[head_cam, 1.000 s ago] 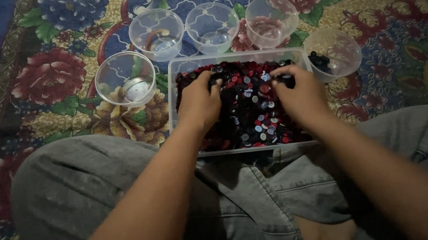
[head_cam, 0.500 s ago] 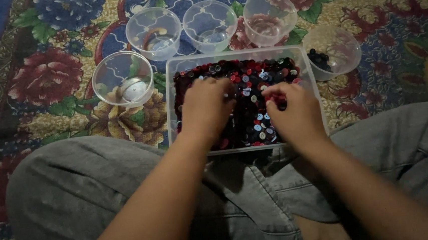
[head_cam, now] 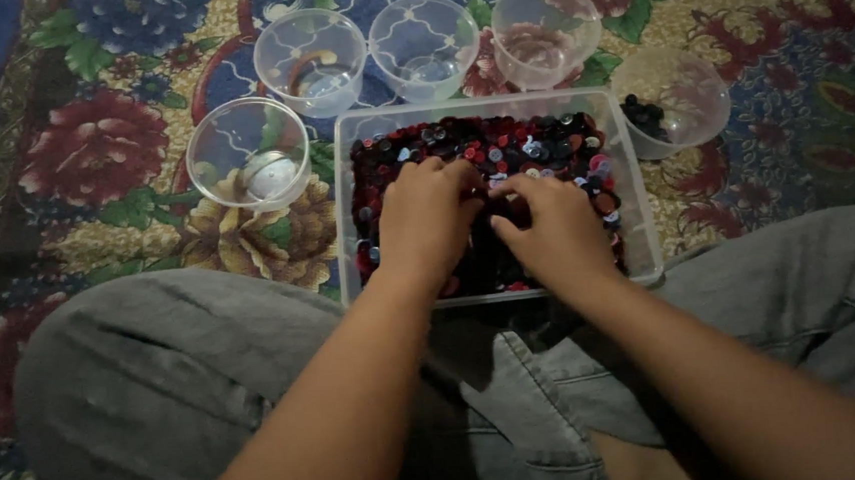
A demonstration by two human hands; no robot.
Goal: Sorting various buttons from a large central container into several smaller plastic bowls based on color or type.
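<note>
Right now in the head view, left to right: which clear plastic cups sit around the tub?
Clear plastic cup holding a pale round piece → cup with tan bits → near-empty cup → empty-looking cup → cup with dark buttons.

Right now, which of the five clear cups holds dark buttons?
The far-right cup, beside the tray's right corner. The other four show no dark buttons.

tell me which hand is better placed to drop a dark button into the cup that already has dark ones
Right, probably. The cup with dark buttons stands just past the tray's right end, on the right hand's side. The left hand would need to cross over it.
</note>
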